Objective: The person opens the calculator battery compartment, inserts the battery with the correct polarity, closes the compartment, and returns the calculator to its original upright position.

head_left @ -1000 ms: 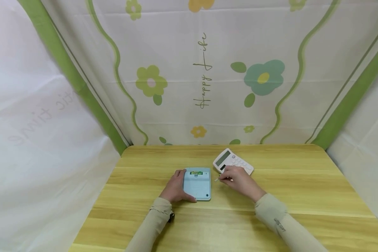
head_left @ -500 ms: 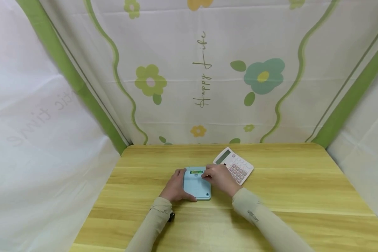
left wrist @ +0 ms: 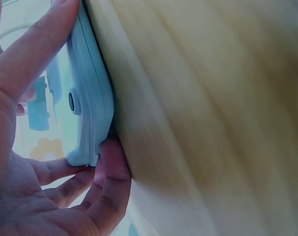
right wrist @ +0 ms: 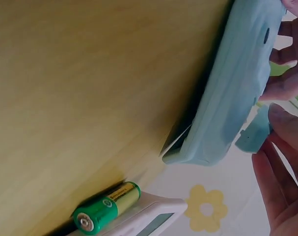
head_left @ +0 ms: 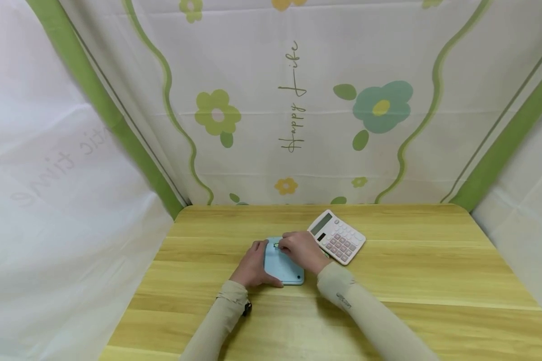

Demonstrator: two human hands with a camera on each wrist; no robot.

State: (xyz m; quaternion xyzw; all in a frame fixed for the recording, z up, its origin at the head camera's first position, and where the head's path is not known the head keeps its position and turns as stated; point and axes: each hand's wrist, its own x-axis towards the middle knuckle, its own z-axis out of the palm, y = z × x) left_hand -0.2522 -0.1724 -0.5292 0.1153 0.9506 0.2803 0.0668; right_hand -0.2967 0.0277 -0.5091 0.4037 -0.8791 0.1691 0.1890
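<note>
A pale blue device (head_left: 283, 268) lies on the wooden table (head_left: 433, 271), its smooth back facing up and 1 dark round pad near its near right corner. Near its far edge, a small green-and-yellow patch (head_left: 276, 245) shows beside the right hand (head_left: 303, 249), which covers part of the back. That hand pinches a small blue cover (right wrist: 254, 132) between thumb and fingers; the right wrist view shows it just off the device's surface, tilted. Whether the 2 touch anywhere, I cannot tell. The left hand (head_left: 254, 266) grips the device from the left, thumb along the near edge and fingers at the far left corner.

To the right, 1 green-and-gold battery (right wrist: 107, 206) lies on its side near the device, just beside a white calculator (head_left: 337, 238). The calculator sits at an angle, screen and pinkish keys up. Both arms wear beige sleeves (head_left: 370, 312), the right with dark lettering. Behind the table hangs white cloth (head_left: 325, 60) with flowers and "Happy Life".
</note>
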